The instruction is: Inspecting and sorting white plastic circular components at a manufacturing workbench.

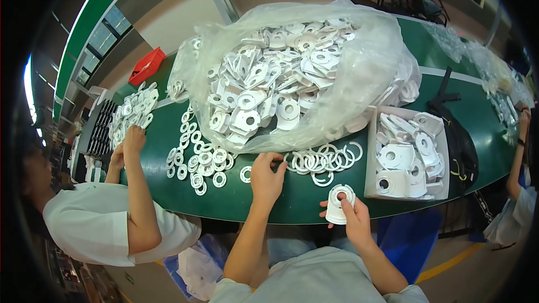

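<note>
My right hand (356,219) grips a white plastic bracket (336,213) with a rounded, holed end, holding it over the table's near edge. At the left end of a pile of thin white open rings (323,160), my left hand (266,179) has its thumb and fingers drawn together in a pinch. A ring's edge shows right at those fingertips; whether it is between them I cannot tell. Just left of this hand lies a thicker white ring (245,174), and more such rings (205,158) are heaped farther left.
A large clear plastic bag (370,50) full of white brackets covers the middle of the green table (252,207). A box (369,174) of brackets stands at right, beside a black bag (463,151). A co-worker's hands (133,141) work at left near a red bin (147,66).
</note>
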A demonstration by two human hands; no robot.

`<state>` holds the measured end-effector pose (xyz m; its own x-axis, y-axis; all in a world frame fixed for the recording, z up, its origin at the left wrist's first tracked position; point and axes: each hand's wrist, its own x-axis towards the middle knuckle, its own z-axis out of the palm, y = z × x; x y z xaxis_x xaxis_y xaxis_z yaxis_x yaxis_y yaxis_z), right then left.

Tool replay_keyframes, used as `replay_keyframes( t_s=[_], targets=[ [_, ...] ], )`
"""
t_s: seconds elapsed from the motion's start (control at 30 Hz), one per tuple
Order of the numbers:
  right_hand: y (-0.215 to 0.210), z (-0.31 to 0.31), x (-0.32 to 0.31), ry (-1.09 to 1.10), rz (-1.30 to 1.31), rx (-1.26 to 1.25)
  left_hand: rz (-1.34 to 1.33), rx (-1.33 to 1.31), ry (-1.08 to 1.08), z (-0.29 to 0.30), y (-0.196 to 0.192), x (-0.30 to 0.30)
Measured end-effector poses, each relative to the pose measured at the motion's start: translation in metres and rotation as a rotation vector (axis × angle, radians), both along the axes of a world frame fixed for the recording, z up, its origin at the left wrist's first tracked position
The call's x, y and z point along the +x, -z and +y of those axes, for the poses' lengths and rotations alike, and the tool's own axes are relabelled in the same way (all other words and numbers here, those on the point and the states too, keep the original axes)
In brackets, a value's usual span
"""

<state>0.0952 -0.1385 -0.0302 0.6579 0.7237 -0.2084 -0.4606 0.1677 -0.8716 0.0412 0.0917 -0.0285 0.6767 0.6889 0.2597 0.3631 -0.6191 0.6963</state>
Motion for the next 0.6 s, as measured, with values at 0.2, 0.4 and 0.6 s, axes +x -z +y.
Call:
replay_keyframes(
  t_s=[0.2,0.4,0.6],
  targets=[
    [0.004,-0.002,0.006,-0.019,0.016,0.006,-0.084,-0.191,0.280,-0.001,-0.031,0.014],
    [0.000,-0.001,0.011,-0.082,-0.015,-0.020,0.286,0.294,0.611,0.026,-0.072,0.029],
    [-0.001,-0.002,0.018,-0.164,0.073,-0.061,0.683,0.794,0.645,0.024,-0.081,0.027]
  ],
)
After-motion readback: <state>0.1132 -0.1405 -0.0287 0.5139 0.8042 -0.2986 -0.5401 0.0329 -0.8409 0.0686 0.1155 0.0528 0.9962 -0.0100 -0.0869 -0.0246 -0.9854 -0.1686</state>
